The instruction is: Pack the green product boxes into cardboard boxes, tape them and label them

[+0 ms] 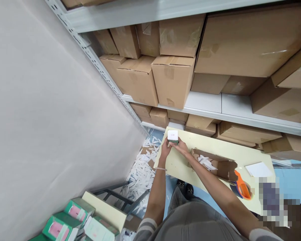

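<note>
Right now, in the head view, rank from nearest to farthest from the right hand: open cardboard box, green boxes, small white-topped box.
1. Small white-topped box, held in right hand and left hand.
2. Open cardboard box, rightward on the table.
3. Green boxes, lower left.

Both hands met between 11 and 12 o'clock from the torso [195, 219]. Left hand [165, 147] sat at 9 o'clock of right hand [182, 146], both curled in a grip. Left forearm [159, 187] pointed just past 12, right forearm [212, 179] between 10 and 11.
</note>
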Tool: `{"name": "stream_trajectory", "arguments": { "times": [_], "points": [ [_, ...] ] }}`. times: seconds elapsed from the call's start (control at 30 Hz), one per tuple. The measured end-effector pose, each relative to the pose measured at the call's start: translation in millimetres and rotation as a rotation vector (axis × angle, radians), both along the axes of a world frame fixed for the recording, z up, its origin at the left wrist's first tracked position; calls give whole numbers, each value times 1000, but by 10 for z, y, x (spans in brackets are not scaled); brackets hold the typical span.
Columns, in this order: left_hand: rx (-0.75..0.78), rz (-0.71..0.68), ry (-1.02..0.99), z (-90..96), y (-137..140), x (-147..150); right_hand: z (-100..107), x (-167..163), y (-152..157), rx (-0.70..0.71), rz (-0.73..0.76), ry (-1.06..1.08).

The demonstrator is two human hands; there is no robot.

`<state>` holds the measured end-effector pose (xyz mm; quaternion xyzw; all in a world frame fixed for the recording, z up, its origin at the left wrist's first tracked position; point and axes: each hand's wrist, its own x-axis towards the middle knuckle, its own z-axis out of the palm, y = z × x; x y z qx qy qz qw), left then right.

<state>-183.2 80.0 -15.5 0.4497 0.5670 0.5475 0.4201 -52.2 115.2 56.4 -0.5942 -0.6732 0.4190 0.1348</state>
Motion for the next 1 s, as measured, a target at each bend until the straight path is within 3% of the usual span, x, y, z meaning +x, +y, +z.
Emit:
{"name": "stream_trajectory", "arguments": {
  "times": [0.13,0.37,0.47,0.57,0.63,0.87,1.0],
  "points": [
    [45,-6,-13,377,28,49,301,66,-34,73,-17,-71],
    [53,-46,36,1338,-117,241,1024,471,-328,331,-33,-216],
    [59,-102,-24,1554,-216,430,1378,675,-587,463,-47,-356],
    [37,-196,-128,1555,-349,720,1594,885,-854,599,-42,-463],
    [5,-257,-231,1453,-456,943,1611,1027,-995,650,-30,-521],
    [-162,-391,-614,931,-690,1548,1192,1430,-1241,529,-36,-664],
    [-270,-378,-694,773,-716,1719,937,1577,-1255,600,-47,-563]
  ]
}}
